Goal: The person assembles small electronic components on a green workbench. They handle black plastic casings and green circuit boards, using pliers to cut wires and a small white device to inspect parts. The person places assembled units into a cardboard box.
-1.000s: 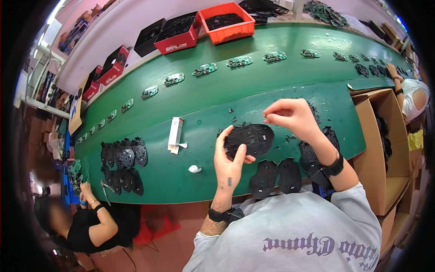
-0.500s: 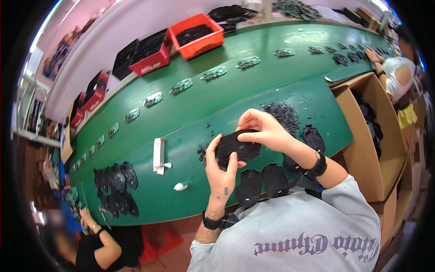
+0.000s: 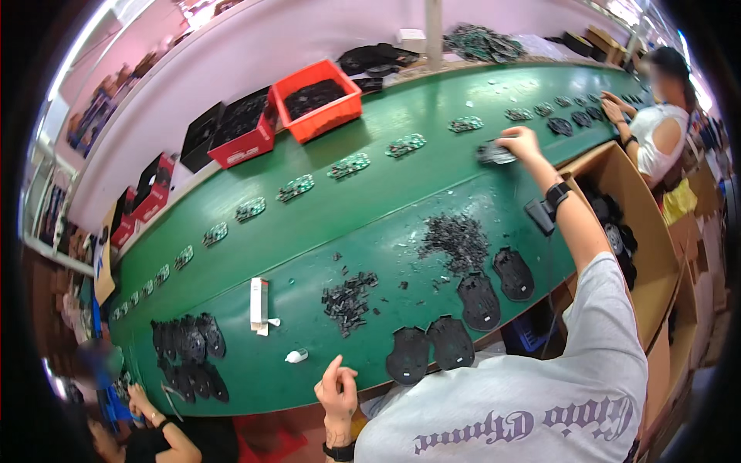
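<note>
At the far right of the bench, my right hand [image 3: 521,144] pinches the edge of a black plastic shell [image 3: 495,153] at the green belt's surface, its outline slightly blurred. My left hand [image 3: 337,387] is drawn back at the bench's front edge; its fingers are loosely bent and partly apart, with nothing in them. Between the hands lie several flat, mouse-shaped black shells [image 3: 450,342] near the edge. Beside them sit a pile of small black plastic pieces [image 3: 350,302] and a second, larger pile [image 3: 455,242].
Green circuit boards [image 3: 349,165] stand in a row along the belt [image 3: 324,212]. An orange bin [image 3: 318,123] and red boxes [image 3: 245,147] line the wall. A white carton [image 3: 259,305] and small white bottle [image 3: 296,356] lie left. Cardboard box [image 3: 656,255] at right; co-workers at both ends.
My right hand has carried the black shell from in front of me to the far right, onto the belt. My left hand has let go and moved back toward me. The view has shifted.
</note>
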Tool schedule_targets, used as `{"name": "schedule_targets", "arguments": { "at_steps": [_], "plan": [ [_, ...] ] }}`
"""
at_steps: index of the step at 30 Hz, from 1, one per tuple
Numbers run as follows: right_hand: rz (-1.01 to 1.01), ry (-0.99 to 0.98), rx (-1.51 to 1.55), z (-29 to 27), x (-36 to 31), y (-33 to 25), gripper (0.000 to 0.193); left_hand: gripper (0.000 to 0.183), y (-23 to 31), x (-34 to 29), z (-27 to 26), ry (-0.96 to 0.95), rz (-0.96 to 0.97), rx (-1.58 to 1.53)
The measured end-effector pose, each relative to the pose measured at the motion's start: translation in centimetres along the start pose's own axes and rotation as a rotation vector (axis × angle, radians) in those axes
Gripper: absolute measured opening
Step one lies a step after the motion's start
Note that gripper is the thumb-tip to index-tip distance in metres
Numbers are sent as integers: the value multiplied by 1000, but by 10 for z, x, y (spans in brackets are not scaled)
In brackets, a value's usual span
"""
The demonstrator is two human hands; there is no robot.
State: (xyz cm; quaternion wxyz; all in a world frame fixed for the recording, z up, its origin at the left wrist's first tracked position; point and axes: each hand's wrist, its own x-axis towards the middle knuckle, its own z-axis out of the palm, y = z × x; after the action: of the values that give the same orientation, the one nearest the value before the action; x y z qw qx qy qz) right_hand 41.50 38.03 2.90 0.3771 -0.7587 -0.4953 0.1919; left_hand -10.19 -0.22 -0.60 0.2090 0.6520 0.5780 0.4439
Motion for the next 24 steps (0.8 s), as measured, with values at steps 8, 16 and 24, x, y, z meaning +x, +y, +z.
{"name": "schedule_targets", "arguments": {
  "at_steps": [8, 16, 24],
  "plan": [
    [-106, 384, -445, -22, 33, 63, 75, 22, 1, -51, -20, 406, 71, 266],
    [140, 425, -657, -33, 147, 164, 92, 25, -62, -55, -174, 984, -337, 531],
    [-411, -10, 174, -45, 147, 115, 40, 53, -205, 11, -278, 699, -412, 933]
  ]
}}
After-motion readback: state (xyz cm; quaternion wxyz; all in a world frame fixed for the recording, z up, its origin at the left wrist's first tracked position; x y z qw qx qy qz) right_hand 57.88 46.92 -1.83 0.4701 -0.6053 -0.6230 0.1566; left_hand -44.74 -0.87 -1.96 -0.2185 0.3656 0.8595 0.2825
